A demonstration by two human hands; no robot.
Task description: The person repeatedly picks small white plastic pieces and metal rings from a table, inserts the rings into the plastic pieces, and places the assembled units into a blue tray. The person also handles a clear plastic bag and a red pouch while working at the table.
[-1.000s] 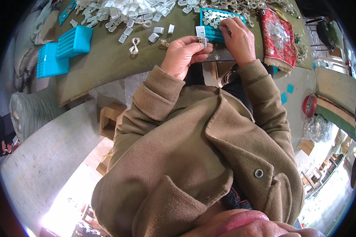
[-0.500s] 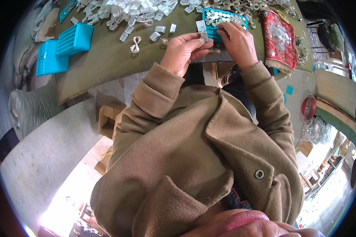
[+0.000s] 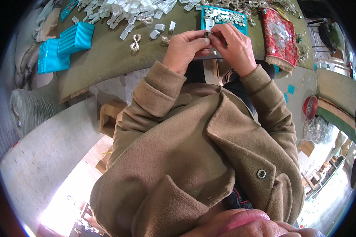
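Note:
My left hand (image 3: pixel 182 50) pinches a small white plastic battery case (image 3: pixel 209 24), whose pale lid stands up above my fingertips. Thumb and fingers of my right hand (image 3: pixel 236 49) close together against the same case; whatever they hold is hidden. Just beyond both hands lies a blue tray (image 3: pixel 241 31) with rows of round silver button cells (image 3: pixel 221 16). To the left of my left hand are several loose white cases (image 3: pixel 157 31) and a small coil of pale wire (image 3: pixel 135 42).
A large heap of white cases (image 3: pixel 126 10) covers the far table. Stacked blue trays (image 3: pixel 53 56) stand at the left. On the right lies a red patterned cloth (image 3: pixel 279 39), with bundles of wire (image 3: pixel 255 4) behind it. The table's front edge runs below my hands.
My right hand has moved left and nearer, from over the button cells in the tray to the case in my left hand. My left hand stays almost in place.

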